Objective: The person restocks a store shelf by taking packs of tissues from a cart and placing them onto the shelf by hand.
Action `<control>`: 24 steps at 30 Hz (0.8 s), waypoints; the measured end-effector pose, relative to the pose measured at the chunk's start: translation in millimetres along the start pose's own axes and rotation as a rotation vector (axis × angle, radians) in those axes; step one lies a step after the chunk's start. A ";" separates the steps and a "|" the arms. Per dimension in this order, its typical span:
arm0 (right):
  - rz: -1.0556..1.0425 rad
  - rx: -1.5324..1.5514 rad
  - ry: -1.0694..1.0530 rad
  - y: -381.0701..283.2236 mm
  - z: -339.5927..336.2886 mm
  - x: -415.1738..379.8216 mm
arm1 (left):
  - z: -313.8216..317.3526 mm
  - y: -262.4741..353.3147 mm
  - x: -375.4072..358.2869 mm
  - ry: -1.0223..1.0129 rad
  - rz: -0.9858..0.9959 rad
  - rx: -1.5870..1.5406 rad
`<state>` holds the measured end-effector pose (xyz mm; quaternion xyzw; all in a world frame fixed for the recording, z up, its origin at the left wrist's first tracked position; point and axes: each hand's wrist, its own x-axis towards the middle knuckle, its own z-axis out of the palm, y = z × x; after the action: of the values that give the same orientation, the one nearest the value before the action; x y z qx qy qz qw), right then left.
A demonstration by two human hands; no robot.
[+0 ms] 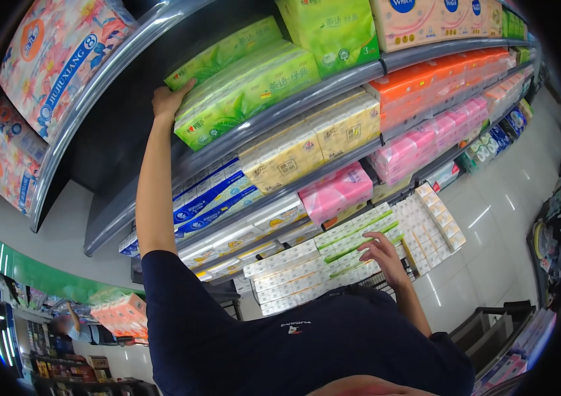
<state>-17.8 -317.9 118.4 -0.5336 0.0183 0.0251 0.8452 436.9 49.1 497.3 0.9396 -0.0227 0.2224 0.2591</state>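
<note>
My left hand (169, 103) is stretched up to the upper shelf, its fingers curled around the left end of a green pack of tissues (254, 99). The pack sits at the shelf's front edge, slightly tilted. Right behind it lies another green tissue pack (234, 53); the fingertips are partly hidden between the two. Lower down, my right hand (386, 259) hovers with fingers apart and a little bent, holding nothing. Below and beside it are white tissue packs (287, 277) stacked on a cart, with some green-trimmed packs (353, 241) among them.
A taller green pack (330, 36) stands right of the held one. Lower shelves carry yellow packs (287, 158), orange packs (439, 79) and pink packs (426, 138). Floral packs (56, 59) fill the shelf at left. Grey baskets (492, 336) stand lower right. Another person (86, 330) is far left.
</note>
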 end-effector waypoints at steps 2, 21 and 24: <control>-0.003 -0.010 -0.003 2.1 -1.3 -0.2 | -2.1 -0.7 -1.8 -0.010 0.000 -0.015; -0.075 -1.480 0.090 50.9 -51.5 -14.7 | 129.5 -38.8 -437.4 0.039 0.704 -0.587; -0.019 -1.577 0.074 82.6 -65.4 -9.6 | 202.1 -27.2 -528.7 -0.455 0.333 -0.543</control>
<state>-32.7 -341.8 16.4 -0.9761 0.0187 0.0055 0.2164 47.5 -66.3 102.1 0.8456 -0.2899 0.0332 0.4470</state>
